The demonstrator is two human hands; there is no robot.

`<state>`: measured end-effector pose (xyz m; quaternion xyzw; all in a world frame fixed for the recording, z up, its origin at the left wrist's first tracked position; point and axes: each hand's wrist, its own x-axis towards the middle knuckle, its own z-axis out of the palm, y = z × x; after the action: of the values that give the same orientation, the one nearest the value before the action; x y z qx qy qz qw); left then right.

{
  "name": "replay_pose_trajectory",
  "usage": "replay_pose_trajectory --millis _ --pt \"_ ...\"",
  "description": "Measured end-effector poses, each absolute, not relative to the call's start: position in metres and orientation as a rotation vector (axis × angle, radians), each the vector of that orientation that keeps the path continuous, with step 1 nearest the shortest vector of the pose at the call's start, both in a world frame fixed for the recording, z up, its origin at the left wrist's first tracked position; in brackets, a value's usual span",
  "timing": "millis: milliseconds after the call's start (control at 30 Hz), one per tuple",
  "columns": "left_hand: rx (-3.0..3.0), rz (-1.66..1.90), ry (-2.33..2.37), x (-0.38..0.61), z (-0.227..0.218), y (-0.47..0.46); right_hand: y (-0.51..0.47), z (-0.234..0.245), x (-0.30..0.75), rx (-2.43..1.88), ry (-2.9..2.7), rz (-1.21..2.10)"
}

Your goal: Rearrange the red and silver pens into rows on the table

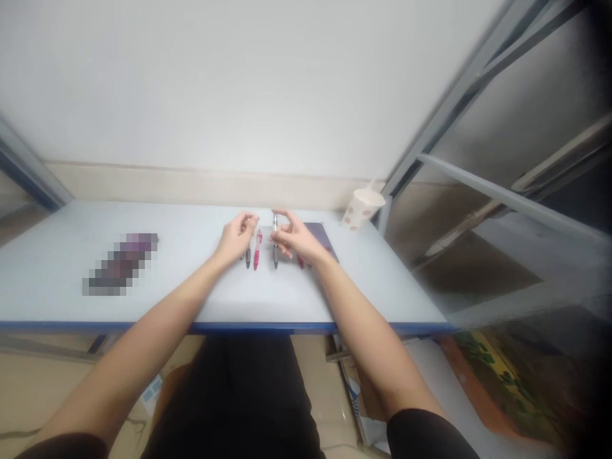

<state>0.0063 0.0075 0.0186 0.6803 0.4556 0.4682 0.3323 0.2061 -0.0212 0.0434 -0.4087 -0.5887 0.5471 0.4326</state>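
Note:
My left hand (236, 237) hovers above the table with its fingers loosely curled, holding nothing I can see. Just beside it lie a dark pen (248, 257) and a pink pen (257, 252), with a further dark tip partly hidden under the hand. My right hand (297, 238) spreads its fingers over a silver pen (275, 241), though I cannot tell whether they touch it. A red pen (301, 262) is mostly hidden beneath that hand, next to a dark purple notebook (321, 240). At the far left lies a pixelated, blurred object (119, 264).
The pale tabletop (186, 299) has a blue front edge and stands against a white wall. A paper cup (362, 209) with pink spots sits at the back right corner. Grey metal frame bars (459, 108) rise to the right. My dark trousers show below the table.

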Motion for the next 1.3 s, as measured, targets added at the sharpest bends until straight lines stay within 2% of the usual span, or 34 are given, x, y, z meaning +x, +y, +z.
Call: replay_pose_trajectory --millis 100,200,433,867,1067,1300 --pt "2.093 0.929 1.357 0.002 0.017 0.006 -0.015 0.041 0.21 -1.114 -1.431 1.161" --pt "2.284 0.789 1.521 0.006 0.016 0.003 -0.012 0.041 0.213 -1.175 -1.435 1.02" --pt "2.324 0.528 1.729 0.018 0.016 -0.002 -0.008 0.039 0.22 -1.231 -1.497 0.916" --pt "2.194 0.673 1.627 0.011 0.013 0.003 -0.003 0.04 0.243 -1.249 -1.511 0.877" --pt "1.884 1.038 1.404 0.009 0.013 0.005 -0.006 0.038 0.241 -1.245 -1.512 0.89" --pt "1.486 1.065 1.142 0.012 0.015 0.006 -0.004 0.032 0.236 -1.214 -1.518 0.834"
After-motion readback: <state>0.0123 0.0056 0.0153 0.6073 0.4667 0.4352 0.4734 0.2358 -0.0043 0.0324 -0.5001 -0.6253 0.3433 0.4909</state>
